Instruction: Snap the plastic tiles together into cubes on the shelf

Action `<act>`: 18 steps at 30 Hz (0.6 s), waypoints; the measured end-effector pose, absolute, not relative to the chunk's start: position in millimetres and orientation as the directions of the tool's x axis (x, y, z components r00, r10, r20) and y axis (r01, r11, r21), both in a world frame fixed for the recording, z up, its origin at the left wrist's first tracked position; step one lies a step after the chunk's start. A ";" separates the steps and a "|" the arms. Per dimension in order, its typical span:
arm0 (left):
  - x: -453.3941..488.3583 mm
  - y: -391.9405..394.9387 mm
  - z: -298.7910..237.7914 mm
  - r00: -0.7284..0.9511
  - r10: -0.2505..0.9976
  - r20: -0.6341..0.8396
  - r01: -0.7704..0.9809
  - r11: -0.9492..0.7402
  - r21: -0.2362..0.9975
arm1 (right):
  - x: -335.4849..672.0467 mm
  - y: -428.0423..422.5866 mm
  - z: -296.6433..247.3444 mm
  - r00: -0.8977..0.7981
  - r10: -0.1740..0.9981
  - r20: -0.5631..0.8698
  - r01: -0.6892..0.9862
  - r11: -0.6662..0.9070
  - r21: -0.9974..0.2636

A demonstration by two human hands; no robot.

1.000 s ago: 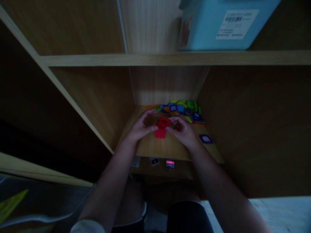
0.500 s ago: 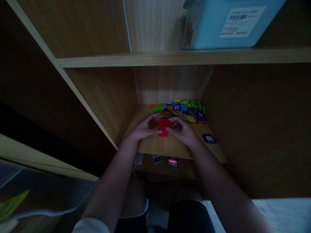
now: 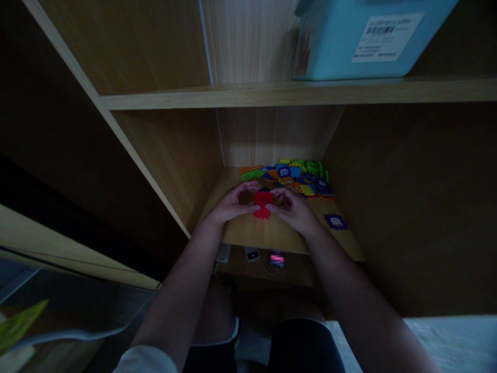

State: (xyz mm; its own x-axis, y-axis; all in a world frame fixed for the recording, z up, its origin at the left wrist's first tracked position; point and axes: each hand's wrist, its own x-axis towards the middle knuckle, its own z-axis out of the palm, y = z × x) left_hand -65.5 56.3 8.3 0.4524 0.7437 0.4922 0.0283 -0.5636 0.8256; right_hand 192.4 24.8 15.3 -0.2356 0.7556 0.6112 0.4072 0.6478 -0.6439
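Observation:
Both hands meet over a low wooden shelf (image 3: 272,235) inside a cabinet. My left hand (image 3: 231,204) and my right hand (image 3: 297,210) each pinch a side of a red toothed plastic block piece (image 3: 263,203), fingers curled round it. A darker piece seems tucked under my right fingers, too dim to make out. Behind the hands lies a pile of colourful interlocking block pieces (image 3: 295,176) at the back of the shelf. One purple piece (image 3: 336,221) lies alone to the right of my right hand.
A light blue box (image 3: 368,36) with a white label stands on the upper shelf (image 3: 272,93). Wooden walls close the compartment on both sides. Small lit devices (image 3: 267,256) sit below the shelf's front edge. A yellow-green leaf (image 3: 19,324) shows at lower left.
The red piece has been drawn closer between the two hands and turned, so less of it hangs below the fingers. The view has shifted slightly.

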 end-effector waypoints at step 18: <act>-62.6 49.9 15.4 0.459 0.773 0.438 0.013 -0.499 0.867 | 194.3 24.0 16.2 -0.248 0.770 0.588 0.403 0.634 -0.661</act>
State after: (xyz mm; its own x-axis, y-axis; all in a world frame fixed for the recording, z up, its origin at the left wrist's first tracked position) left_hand -62.6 49.9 15.4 0.4587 0.7732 0.4378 0.0134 -0.4987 0.8667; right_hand 194.3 24.0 16.2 -0.2475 0.7702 0.5878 0.4028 0.6336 -0.6606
